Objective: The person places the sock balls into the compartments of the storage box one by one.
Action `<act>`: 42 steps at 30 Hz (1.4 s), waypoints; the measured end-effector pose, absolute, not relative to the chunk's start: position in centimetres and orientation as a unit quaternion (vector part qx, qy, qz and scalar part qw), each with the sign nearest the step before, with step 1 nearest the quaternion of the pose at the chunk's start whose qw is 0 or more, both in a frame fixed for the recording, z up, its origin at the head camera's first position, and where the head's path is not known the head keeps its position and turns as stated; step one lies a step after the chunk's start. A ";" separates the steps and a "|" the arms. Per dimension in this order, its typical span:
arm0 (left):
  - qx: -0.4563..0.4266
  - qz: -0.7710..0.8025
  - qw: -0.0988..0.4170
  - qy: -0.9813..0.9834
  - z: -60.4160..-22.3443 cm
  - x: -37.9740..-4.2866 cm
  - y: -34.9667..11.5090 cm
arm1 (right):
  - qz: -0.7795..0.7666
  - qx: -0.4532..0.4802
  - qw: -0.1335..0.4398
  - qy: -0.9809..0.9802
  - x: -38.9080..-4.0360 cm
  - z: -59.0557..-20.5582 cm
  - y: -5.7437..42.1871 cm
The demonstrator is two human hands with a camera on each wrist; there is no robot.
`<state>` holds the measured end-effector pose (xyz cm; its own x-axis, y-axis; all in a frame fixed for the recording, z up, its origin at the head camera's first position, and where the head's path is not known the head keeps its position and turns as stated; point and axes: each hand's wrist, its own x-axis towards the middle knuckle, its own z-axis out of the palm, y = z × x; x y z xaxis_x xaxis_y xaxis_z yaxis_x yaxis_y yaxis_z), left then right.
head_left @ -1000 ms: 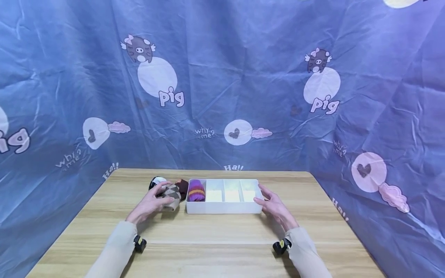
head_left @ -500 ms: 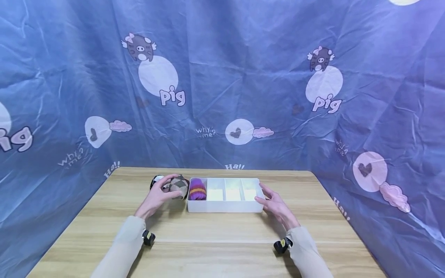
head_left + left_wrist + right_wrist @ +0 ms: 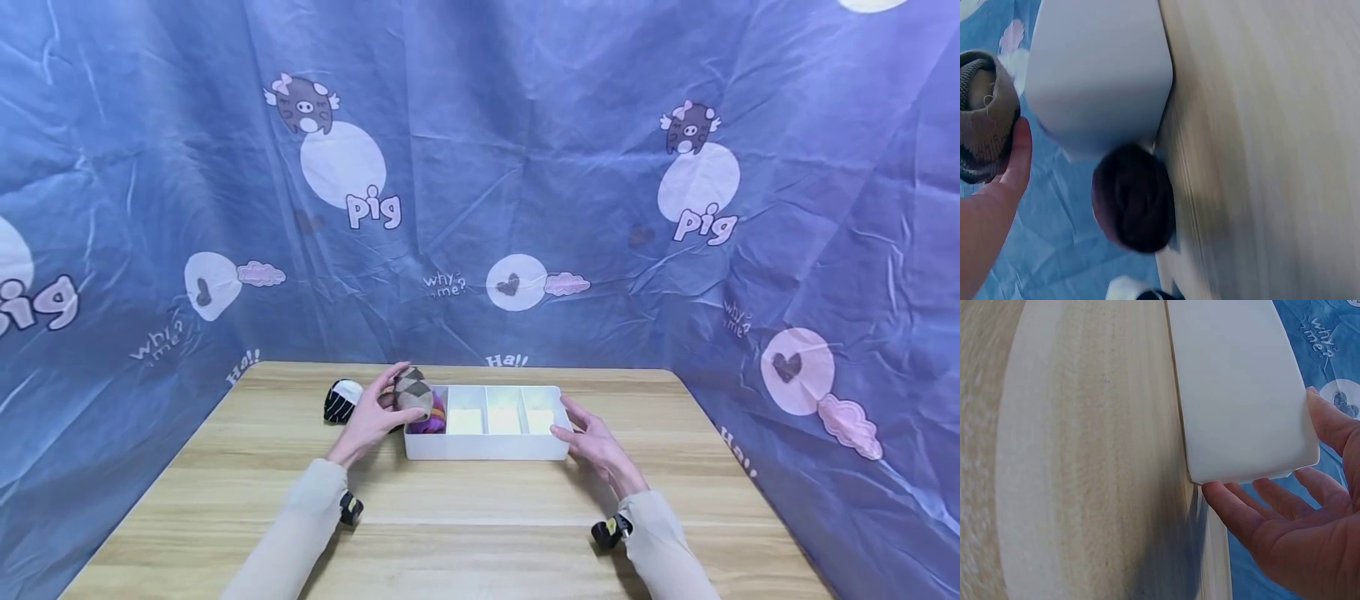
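Two hands — left [image 3: 372,414] grips brown argyle sock roll [image 3: 413,392] (balled), right [image 3: 592,444] flat vs. white tray [image 3: 487,447].

Left hand [image 3: 372,414] raised off surface at 11 o'clock, fingers [image 3: 1015,159] curled around held bundle, forearm angled toward 1 o'clock. Right hand [image 3: 596,446] at 1 o'clock, palm turned inward, fingers [image 3: 1242,512] straight and relaxed, tips touching. Both forearms in beige sleeves, wrists carrying small cameras.
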<state>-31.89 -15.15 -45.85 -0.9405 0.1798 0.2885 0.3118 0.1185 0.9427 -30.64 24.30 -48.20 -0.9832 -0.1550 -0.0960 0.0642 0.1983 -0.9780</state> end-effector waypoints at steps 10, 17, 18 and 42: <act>-0.164 -0.614 0.077 -0.768 -46.2 -32.5 -12.0 | -0.637 -0.034 0.092 0.765 -30.7 -48.3 24.5; -0.180 -0.579 0.115 -0.787 -46.1 -32.7 -10.3 | -0.637 -0.032 0.093 0.765 -30.8 -48.2 24.5; -0.183 -0.576 0.118 -0.788 -46.1 -32.7 -10.1 | -0.636 -0.032 0.093 0.766 -30.7 -48.2 24.5; -0.235 -0.486 0.127 -0.832 -47.4 -33.4 -7.7 | -0.639 -0.032 0.094 0.763 -30.9 -48.3 24.3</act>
